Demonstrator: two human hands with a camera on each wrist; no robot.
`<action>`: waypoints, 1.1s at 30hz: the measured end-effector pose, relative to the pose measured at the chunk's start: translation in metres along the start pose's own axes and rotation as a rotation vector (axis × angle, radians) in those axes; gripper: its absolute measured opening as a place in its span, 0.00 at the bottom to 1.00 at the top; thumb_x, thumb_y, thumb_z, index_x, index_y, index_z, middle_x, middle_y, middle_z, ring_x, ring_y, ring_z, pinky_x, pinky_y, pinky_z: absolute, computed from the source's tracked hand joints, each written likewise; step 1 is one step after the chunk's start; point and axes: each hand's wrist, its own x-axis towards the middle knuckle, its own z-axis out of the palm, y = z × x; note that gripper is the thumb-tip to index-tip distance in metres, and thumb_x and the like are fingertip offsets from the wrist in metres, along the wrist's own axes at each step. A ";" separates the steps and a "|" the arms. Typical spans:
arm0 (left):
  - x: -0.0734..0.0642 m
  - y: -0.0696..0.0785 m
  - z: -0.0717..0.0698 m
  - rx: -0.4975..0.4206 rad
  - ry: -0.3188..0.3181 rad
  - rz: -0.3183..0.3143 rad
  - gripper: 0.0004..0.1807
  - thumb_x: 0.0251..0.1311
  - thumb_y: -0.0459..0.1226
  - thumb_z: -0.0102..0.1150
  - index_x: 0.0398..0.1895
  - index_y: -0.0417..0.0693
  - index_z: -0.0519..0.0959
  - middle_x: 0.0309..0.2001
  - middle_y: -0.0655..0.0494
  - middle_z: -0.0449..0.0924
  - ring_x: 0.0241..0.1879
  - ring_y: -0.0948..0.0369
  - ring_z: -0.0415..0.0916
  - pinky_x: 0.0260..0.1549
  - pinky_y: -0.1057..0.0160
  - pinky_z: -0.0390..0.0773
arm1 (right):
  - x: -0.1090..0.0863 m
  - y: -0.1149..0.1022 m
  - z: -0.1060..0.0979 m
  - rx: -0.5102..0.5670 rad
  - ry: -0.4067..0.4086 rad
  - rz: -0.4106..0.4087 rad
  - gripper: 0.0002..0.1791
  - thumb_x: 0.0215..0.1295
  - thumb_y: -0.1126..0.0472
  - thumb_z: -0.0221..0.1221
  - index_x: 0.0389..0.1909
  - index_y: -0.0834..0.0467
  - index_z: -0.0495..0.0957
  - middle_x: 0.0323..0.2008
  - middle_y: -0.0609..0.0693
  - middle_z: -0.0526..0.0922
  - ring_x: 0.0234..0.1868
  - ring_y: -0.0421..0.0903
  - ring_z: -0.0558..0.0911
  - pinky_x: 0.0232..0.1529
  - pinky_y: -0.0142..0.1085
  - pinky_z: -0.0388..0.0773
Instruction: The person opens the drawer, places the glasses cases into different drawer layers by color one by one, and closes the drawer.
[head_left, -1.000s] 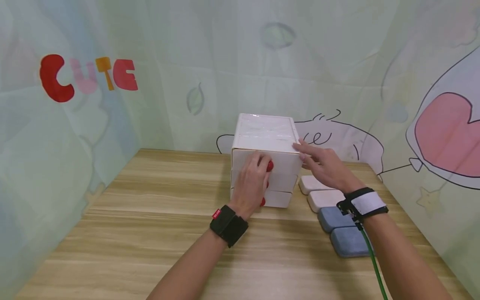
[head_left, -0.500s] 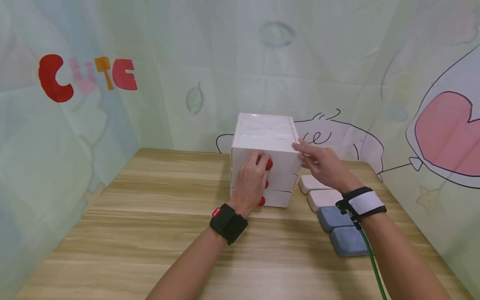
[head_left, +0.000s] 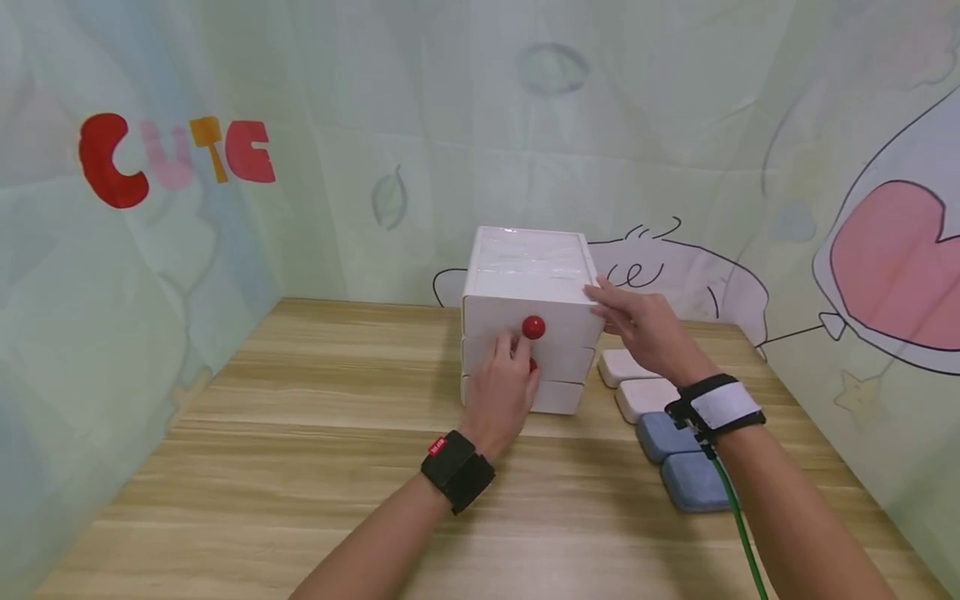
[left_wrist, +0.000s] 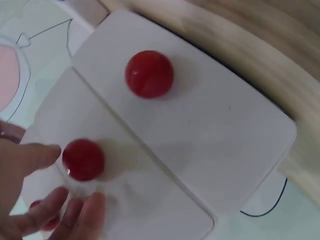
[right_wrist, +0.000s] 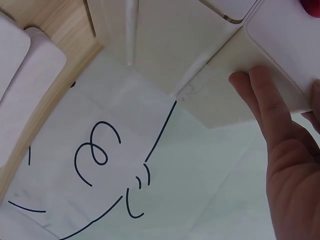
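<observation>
A white box of three stacked drawers [head_left: 558,362] stands at the back of the table, each drawer with a round knob. The red top knob [head_left: 533,327] is uncovered in the head view. My left hand [head_left: 501,396] is in front of the middle drawer. In the left wrist view its thumb and fingers are spread beside the red middle knob [left_wrist: 83,160], the thumb tip close to it; contact is unclear. The bottom knob [left_wrist: 150,74] is free there. My right hand [head_left: 651,333] rests on the box's upper right edge, with fingers against the side wall [right_wrist: 215,95].
Two white padded blocks [head_left: 647,398] and two blue ones [head_left: 697,482] lie in a row right of the box, partly under my right forearm. A green cable [head_left: 738,525] runs from the right wrist strap. Printed curtains [head_left: 330,167] stand behind and beside the wooden table [head_left: 300,467].
My left hand has let go of the top knob and moved down to the middle one, uncovering the top knob. The right hand stays at the box's corner.
</observation>
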 end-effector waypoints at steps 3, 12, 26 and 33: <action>-0.003 0.001 0.006 0.045 -0.032 0.033 0.15 0.60 0.38 0.72 0.46 0.41 0.81 0.45 0.47 0.79 0.38 0.56 0.79 0.33 0.61 0.84 | 0.000 -0.001 0.002 0.008 0.005 0.006 0.26 0.76 0.63 0.54 0.73 0.56 0.69 0.76 0.57 0.62 0.67 0.57 0.78 0.54 0.44 0.83; -0.004 0.003 0.014 0.098 -0.022 0.062 0.11 0.58 0.22 0.65 0.41 0.41 0.80 0.44 0.46 0.78 0.39 0.55 0.78 0.33 0.61 0.85 | -0.002 -0.002 0.007 -0.029 0.038 -0.010 0.28 0.76 0.63 0.53 0.75 0.57 0.65 0.75 0.58 0.63 0.61 0.59 0.82 0.55 0.49 0.81; 0.000 0.003 0.013 0.077 -0.031 0.094 0.13 0.56 0.23 0.67 0.45 0.37 0.81 0.45 0.44 0.79 0.42 0.54 0.78 0.42 0.62 0.84 | -0.002 -0.008 0.006 -0.084 0.058 0.001 0.27 0.77 0.65 0.52 0.74 0.60 0.66 0.75 0.61 0.64 0.64 0.60 0.80 0.56 0.50 0.81; 0.001 0.004 0.011 0.094 -0.032 0.108 0.15 0.53 0.26 0.72 0.45 0.37 0.81 0.46 0.44 0.79 0.43 0.54 0.78 0.42 0.62 0.85 | -0.002 -0.010 0.005 -0.082 0.062 0.004 0.26 0.77 0.65 0.52 0.74 0.59 0.66 0.74 0.60 0.65 0.63 0.61 0.80 0.56 0.50 0.81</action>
